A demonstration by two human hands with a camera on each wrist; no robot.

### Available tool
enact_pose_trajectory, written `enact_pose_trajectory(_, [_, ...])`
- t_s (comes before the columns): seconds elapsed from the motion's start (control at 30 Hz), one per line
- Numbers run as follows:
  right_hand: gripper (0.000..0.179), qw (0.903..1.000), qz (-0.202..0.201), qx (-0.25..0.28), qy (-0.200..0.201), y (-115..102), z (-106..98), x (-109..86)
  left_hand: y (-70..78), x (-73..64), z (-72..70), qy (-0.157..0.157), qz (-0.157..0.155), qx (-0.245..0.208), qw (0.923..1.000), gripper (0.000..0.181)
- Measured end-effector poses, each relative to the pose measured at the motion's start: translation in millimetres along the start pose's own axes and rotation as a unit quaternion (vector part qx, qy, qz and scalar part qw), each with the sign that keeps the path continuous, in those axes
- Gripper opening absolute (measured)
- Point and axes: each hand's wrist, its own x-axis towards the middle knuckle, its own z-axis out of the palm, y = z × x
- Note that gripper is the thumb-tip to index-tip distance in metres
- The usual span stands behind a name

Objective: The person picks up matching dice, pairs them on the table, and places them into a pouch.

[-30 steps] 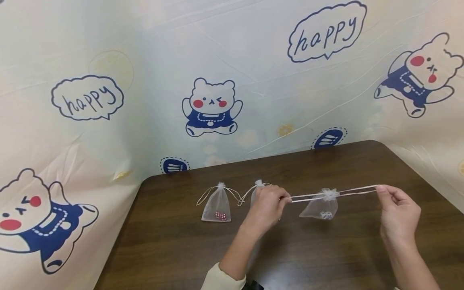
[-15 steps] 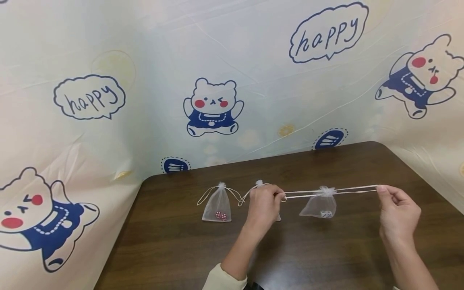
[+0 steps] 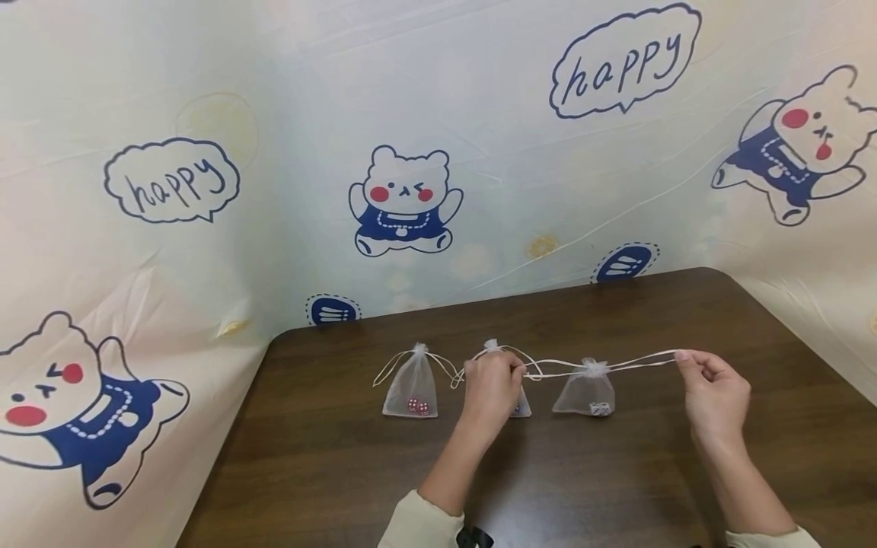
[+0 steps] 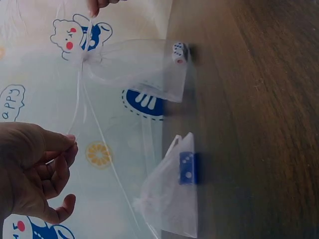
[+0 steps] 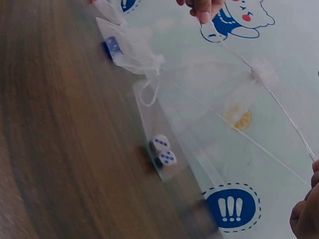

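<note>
A sheer white drawstring pouch [image 3: 582, 390] with white dice [image 3: 599, 409] in it stands upright, its neck gathered. My left hand [image 3: 492, 388] pinches the drawstring's left end between thumb and forefinger. On the other side, my right hand [image 3: 715, 392] pinches the right end. Both cords sag slightly. In the right wrist view the white dice [image 5: 164, 150] with blue pips lie at the pouch's bottom. Behind my left hand is a second pouch [image 3: 524, 407], partly covered, with a blue die [image 4: 188, 168] visible in the left wrist view.
Farther left on the brown wooden table [image 3: 329, 457] stands a third tied pouch [image 3: 409, 380] with red dice [image 3: 418, 406], its cord loops spread sideways. A patterned cloth [image 3: 288, 251] with bears hangs right behind the table's back edge.
My right hand has moved left, and the white-dice pouch has shifted left with it. My left hand has moved slightly left. The cords, taut before, have slackened.
</note>
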Motion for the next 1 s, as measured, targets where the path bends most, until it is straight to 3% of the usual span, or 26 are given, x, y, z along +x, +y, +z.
enact_pose_trajectory(0.3, [0.013,0.9992,0.011,-0.028,-0.028,6,7,-7.5,-1.3,1.4,14.3,0.016,0.001,0.009,0.9998,0.005])
enact_pose_trajectory(0.47, [0.024,0.9965,0.014,-0.064,-0.053,8,9,-8.8,-1.5,3.2,18.9,0.029,0.000,0.010,0.9995,0.006])
enact_pose_trajectory(0.63, [0.027,0.9921,0.011,-0.095,-0.081,10,11,-14.0,-3.6,2.7,21.7,0.019,0.004,0.001,0.9998,0.002])
enact_pose_trajectory(0.73, [0.034,0.9832,0.008,-0.131,-0.127,12,11,-17.5,-6.7,0.8,22.0,0.006,0.004,0.000,1.0000,0.006])
enact_pose_trajectory(0.9, [0.048,0.9584,-0.007,-0.171,-0.229,16,10,-19.1,-12.9,-2.1,20.1,0.003,0.000,-0.004,1.0000,0.009])
enact_pose_trajectory(1.0, [0.048,0.9531,-0.012,-0.173,-0.248,16,10,-18.6,-16.3,-2.5,16.9,0.010,-0.002,-0.010,0.9999,0.009])
